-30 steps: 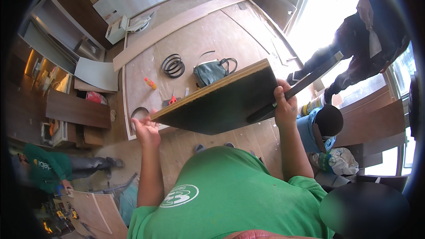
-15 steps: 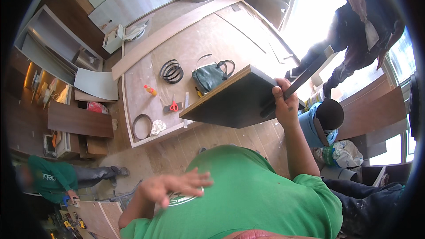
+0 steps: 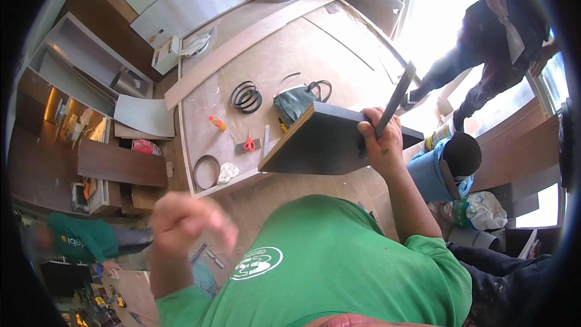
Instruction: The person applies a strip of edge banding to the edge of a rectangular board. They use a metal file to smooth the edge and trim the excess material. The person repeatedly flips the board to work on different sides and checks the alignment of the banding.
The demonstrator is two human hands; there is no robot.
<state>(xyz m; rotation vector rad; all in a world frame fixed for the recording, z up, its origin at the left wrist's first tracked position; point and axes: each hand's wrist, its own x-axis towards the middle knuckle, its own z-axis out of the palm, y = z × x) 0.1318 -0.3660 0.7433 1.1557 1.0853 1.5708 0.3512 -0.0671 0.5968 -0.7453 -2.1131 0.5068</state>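
Observation:
My right hand (image 3: 385,142) is closed around a long flat grey bar, like a file (image 3: 396,98), which slants up to the right. The same hand is at the upper edge of a black panel (image 3: 339,145) with a raw wood-coloured edge. The panel is tilted in front of my chest; whether the fingers also grip it is hidden. At the lower left, my left hand (image 3: 192,221) is raised beside my green shirt, its bent fingers smeared by motion. Nothing is visible in it.
Beyond lies a low framed platform (image 3: 227,100) with coiled black edging strip (image 3: 246,97), a dark green bag (image 3: 296,104), red scissors (image 3: 249,144) and a small orange bottle (image 3: 217,123). A blue bin (image 3: 433,172) stands right. Other people are at far right and lower left.
My left hand has moved left, away from my chest, and its fingers have gone from spread to bent. The bar in my right hand has turned more upright; the panel has shifted slightly.

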